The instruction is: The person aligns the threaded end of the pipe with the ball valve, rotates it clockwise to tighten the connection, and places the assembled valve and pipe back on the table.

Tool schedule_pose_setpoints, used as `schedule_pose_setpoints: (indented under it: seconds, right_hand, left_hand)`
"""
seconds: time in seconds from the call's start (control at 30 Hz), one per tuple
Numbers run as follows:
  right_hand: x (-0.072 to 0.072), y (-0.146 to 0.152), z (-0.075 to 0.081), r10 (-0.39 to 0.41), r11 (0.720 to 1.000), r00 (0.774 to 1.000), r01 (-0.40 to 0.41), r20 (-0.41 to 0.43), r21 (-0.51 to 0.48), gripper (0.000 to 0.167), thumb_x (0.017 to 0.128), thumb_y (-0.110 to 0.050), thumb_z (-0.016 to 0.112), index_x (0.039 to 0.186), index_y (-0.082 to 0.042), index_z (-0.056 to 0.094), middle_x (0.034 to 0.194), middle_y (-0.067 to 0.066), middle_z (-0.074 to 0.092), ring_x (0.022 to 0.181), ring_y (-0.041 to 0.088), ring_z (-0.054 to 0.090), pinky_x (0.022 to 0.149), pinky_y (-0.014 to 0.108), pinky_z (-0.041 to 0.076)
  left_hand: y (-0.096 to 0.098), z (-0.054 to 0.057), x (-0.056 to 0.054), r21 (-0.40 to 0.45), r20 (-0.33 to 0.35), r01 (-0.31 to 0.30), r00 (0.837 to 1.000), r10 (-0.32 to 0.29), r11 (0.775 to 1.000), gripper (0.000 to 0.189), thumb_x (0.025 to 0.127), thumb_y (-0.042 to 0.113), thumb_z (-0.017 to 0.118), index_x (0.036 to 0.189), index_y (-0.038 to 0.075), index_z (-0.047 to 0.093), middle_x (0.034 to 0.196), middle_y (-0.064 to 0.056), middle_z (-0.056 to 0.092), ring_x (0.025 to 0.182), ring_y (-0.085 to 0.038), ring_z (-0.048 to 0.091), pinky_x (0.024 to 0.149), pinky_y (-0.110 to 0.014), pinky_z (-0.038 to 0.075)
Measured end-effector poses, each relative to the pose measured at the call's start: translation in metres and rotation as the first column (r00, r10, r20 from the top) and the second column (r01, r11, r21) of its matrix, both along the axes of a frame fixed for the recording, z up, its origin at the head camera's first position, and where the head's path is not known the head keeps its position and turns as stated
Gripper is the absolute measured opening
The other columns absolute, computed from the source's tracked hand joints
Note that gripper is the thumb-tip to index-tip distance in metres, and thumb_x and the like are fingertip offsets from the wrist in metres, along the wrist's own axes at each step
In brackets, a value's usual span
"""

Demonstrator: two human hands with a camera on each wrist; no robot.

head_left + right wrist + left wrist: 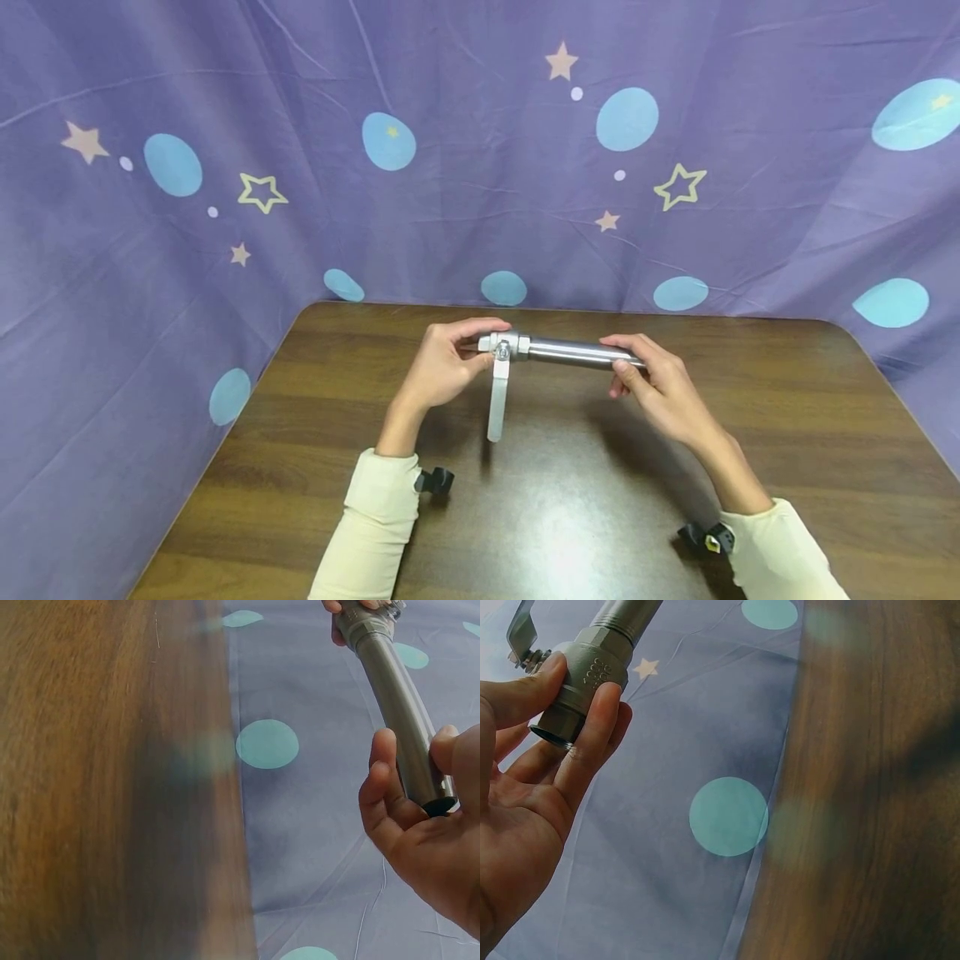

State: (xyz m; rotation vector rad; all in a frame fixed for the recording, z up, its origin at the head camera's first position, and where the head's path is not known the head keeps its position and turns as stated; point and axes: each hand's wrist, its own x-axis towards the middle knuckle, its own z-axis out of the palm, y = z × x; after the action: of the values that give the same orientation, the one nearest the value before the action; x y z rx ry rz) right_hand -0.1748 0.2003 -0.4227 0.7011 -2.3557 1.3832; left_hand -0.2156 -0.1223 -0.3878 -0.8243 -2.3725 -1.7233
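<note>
A metal ball valve (503, 344) is joined to one end of a straight steel pipe (570, 352), and both are held up above the table. My left hand (444, 360) grips the valve body, thumb on the near side and fingers on the far side. The valve's flat lever handle (497, 408) points toward me. In the left wrist view the open end of the valve (559, 724) shows between thumb and fingers. My right hand (667, 387) holds the pipe near its far right end, with the thumb against it; the right wrist view shows the hollow pipe end (440, 805) at the palm.
A brown wooden table (337, 500) lies under both hands. Behind it and at the sides hangs a purple curtain (465, 217) with stars and blue dots, meeting the table's back edge. Black straps with small mounts (435, 481) sit at both wrists.
</note>
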Motion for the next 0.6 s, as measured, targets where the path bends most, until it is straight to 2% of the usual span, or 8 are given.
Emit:
schedule_pose_setpoints:
  seconds: [0.13,0.2,0.3,0.4,0.6]
  right_hand:
    - [0.0006,-0.0006,-0.001,-0.015,1.0,1.0,0.016,-0.011,0.02,0.032,0.105,0.005,0.058,0.135,-0.003,0.067,0.1,0.005,0.069,0.082,0.011,0.072,0.069,0.018,0.055]
    - [0.0008,-0.0014,-0.0007,-0.015,1.0,1.0,0.015,-0.017,0.008,0.034,0.103,0.007,0.06,0.135,-0.002,0.067,0.109,0.008,0.07,0.09,0.008,0.07,0.073,0.015,0.054]
    - [0.0013,-0.0025,0.0004,-0.02,1.0,0.999,0.02,-0.034,0.001,0.038,0.098,0.008,0.067,0.136,-0.001,0.067,0.126,0.011,0.066,0.107,0.002,0.062,0.078,0.01,0.051]
    - [0.0022,-0.0032,0.0018,-0.027,1.0,0.998,0.027,-0.051,0.0,0.046,0.093,0.01,0.073,0.137,-0.001,0.065,0.138,0.013,0.059,0.116,0.002,0.053,0.079,0.01,0.049]
    - [0.0032,-0.0041,0.0026,-0.048,0.999,0.997,0.049,-0.068,0.008,0.051,0.089,0.016,0.073,0.136,-0.001,0.063,0.135,0.013,0.058,0.104,0.005,0.054,0.07,0.012,0.049]
  left_hand:
    - [0.0001,-0.0002,0.0006,0.003,0.004,0.005,1.0,-0.005,1.0,0.045,0.084,-0.017,0.072,0.125,0.0,0.078,0.126,-0.019,0.078,0.097,-0.018,0.073,0.081,-0.024,0.065]
    - [0.0,0.0003,0.0005,0.006,0.002,0.007,1.0,-0.007,1.0,0.045,0.084,-0.017,0.072,0.125,0.0,0.077,0.126,-0.019,0.078,0.096,-0.015,0.073,0.081,-0.025,0.065]
    - [-0.0005,0.0005,-0.0002,0.007,-0.004,0.004,1.0,-0.004,1.0,0.045,0.084,-0.017,0.072,0.125,0.0,0.078,0.125,-0.018,0.078,0.094,-0.01,0.072,0.08,-0.027,0.065]
    - [-0.0013,0.0005,-0.0008,0.006,-0.006,-0.004,1.0,0.004,1.0,0.044,0.084,-0.017,0.072,0.125,0.0,0.078,0.125,-0.017,0.078,0.093,-0.007,0.071,0.08,-0.03,0.066]
    - [-0.0025,-0.0003,-0.0005,0.004,0.001,-0.006,1.0,0.006,1.0,0.044,0.085,-0.017,0.073,0.125,0.001,0.078,0.124,-0.017,0.079,0.093,-0.01,0.072,0.081,-0.04,0.067]
